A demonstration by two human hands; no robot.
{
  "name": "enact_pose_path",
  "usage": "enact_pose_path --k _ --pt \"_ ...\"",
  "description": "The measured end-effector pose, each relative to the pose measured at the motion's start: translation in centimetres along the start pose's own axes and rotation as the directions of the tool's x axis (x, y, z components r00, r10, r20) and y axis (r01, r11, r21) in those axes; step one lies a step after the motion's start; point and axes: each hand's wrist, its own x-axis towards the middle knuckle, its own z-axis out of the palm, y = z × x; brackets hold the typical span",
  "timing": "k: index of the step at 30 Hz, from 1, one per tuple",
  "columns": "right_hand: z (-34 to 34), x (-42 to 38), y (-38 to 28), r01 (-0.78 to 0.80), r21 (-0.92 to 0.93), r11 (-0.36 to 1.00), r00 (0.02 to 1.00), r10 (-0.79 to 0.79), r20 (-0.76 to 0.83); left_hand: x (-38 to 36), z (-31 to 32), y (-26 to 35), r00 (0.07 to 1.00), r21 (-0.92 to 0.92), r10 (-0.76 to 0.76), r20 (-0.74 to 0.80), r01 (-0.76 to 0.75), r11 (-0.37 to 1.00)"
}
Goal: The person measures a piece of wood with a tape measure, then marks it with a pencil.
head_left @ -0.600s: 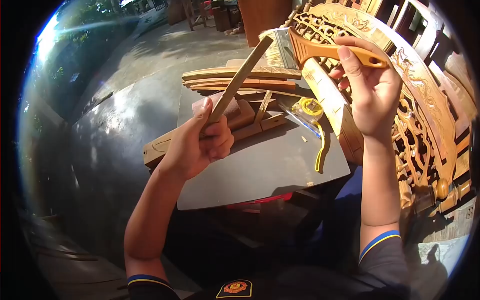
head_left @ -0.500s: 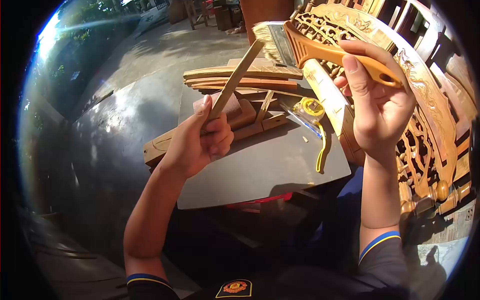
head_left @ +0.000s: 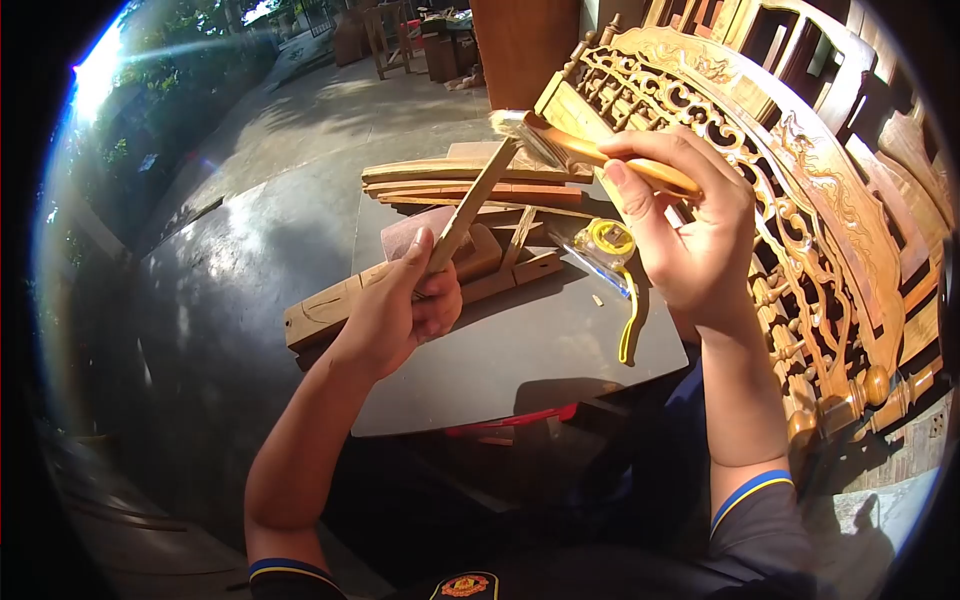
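Observation:
My left hand [head_left: 405,305] is wrapped round the lower end of a narrow wooden strip [head_left: 475,205], which slants up and to the right. In my right hand [head_left: 690,215] is a flat paintbrush [head_left: 600,155] with an orange handle, thumb below and fingers above. The brush is turned edge-on, its pale bristles right at the strip's upper end. Below the hands, on the grey tabletop [head_left: 480,355], lie a grooved wooden piece [head_left: 335,310] and a pinkish sanding block [head_left: 405,235], partly hidden by my left hand.
A yellow tape measure [head_left: 610,238] and a blue pen [head_left: 605,275] lie right of centre on the table. Several curved wooden slats [head_left: 450,175] are stacked at its far edge. Carved wooden furniture panels [head_left: 800,190] lean on the right.
My right hand has moved left and down, and the brush has turned from broad side to edge-on. The left hand with the strip has stayed nearly in place.

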Motion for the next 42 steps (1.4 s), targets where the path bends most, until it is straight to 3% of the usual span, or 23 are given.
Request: enact_pose_path --k 2,4,5,7,9,11,13,15,17,18,19,21,22,23,26,29,35,37,39,42 --pt "-0.2 -0.1 -0.2 -0.103 0.186 0.977 0.993 0.09 0.076 0.0 0.1 0.1 1.0 -0.008 0.01 0.011 -0.01 1.0" --pt "-0.3 -0.5 -0.3 -0.171 0.399 0.901 0.97 0.082 0.23 -0.1 0.7 0.2 0.993 -0.025 -0.026 -0.112 0.023 0.999" --pt "-0.7 -0.6 -1.0 -0.35 0.446 0.823 0.908 0.181 0.378 -0.2 0.9 0.3 0.984 -0.035 -0.047 -0.174 0.041 0.999" --pt "0.1 -0.4 -1.6 -0.319 0.323 0.891 0.945 0.27 0.186 0.1 -0.4 0.1 0.999 -0.013 -0.019 -0.051 0.019 1.0" --pt "0.6 0.1 0.6 0.02 0.016 1.0 0.999 -0.019 -0.045 0.1 -0.8 0.0 1.0 -0.01 -0.005 0.02 0.005 1.0" --pt "0.4 -0.4 0.3 -0.187 0.344 0.92 0.982 0.169 0.083 0.0 -0.5 0.1 0.999 -0.021 0.002 0.036 -0.002 1.0" --pt "-1.0 -0.5 -1.3 -0.473 0.52 0.711 0.859 0.241 0.452 0.1 -0.6 -0.5 0.999 -0.004 0.012 -0.044 -0.012 1.0" --pt "-0.7 -0.3 -1.5 -0.437 0.39 0.81 0.887 0.315 0.338 0.1 -0.8 -0.4 0.997 0.023 0.016 -0.071 -0.014 1.0" --pt "0.8 -0.4 0.4 -0.184 0.209 0.961 0.983 0.18 0.036 0.1 -1.0 0.0 0.999 0.05 0.015 -0.044 -0.013 0.999" --pt "0.6 -0.1 0.9 -0.036 0.031 0.999 0.999 0.037 -0.025 0.0 -0.6 0.3 0.997 0.108 0.045 -0.063 -0.038 0.993" --pt "0.5 -0.2 0.7 -0.18 0.231 0.956 0.984 0.176 0.038 -0.1 -0.1 0.6 0.994 0.167 0.075 -0.08 -0.061 0.984" --pt "-0.1 -0.4 -0.1 -0.458 0.554 0.695 0.888 0.393 0.24 0.1 0.4 0.3 0.977 0.224 0.134 -0.166 -0.095 0.97" --pt "-0.6 -0.3 -0.1 -0.509 0.593 0.624 0.86 0.394 0.324 0.4 0.4 -0.1 0.958 0.225 0.163 -0.237 -0.11 0.968" --pt "-0.3 -0.4 -0.1 -0.491 0.57 0.659 0.87 0.407 0.278 0.6 0.3 -0.4 0.932 0.226 0.192 -0.307 -0.125 0.966" --pt "1.9 -0.9 0.7 -0.382 0.567 0.73 0.915 0.385 0.122 0.4 -0.3 0.1 0.978 0.056 0.133 -0.159 -0.126 0.99" --pt "0.1 -0.5 0.3 -0.565 0.494 0.661 0.81 0.333 0.482 0.5 -0.3 -0.8 0.974 0.049 0.184 -0.129 -0.18 0.983" --pt "1.9 -0.8 1.3 -0.465 0.582 0.667 0.882 0.406 0.239 0.1 -0.4 0.3 0.987 0.047 0.117 -0.106 -0.112 0.993" --pt "0.8 -0.4 1.7 -0.607 0.558 0.565 0.789 0.347 0.507 0.1 -0.3 -0.2 0.978 0.102 0.135 -0.159 -0.12 0.988" --pt "0.7 -0.5 2.6 -0.637 0.556 0.534 0.767 0.366 0.527 0.3 0.1 -0.5 0.939 0.183 0.176 -0.294 -0.125 0.975" --pt "1.2 -0.8 3.1 -0.679 0.484 0.551 0.732 0.457 0.505 0.1 -0.2 0.6 0.92 0.431 0.228 -0.318 -0.074 0.899"
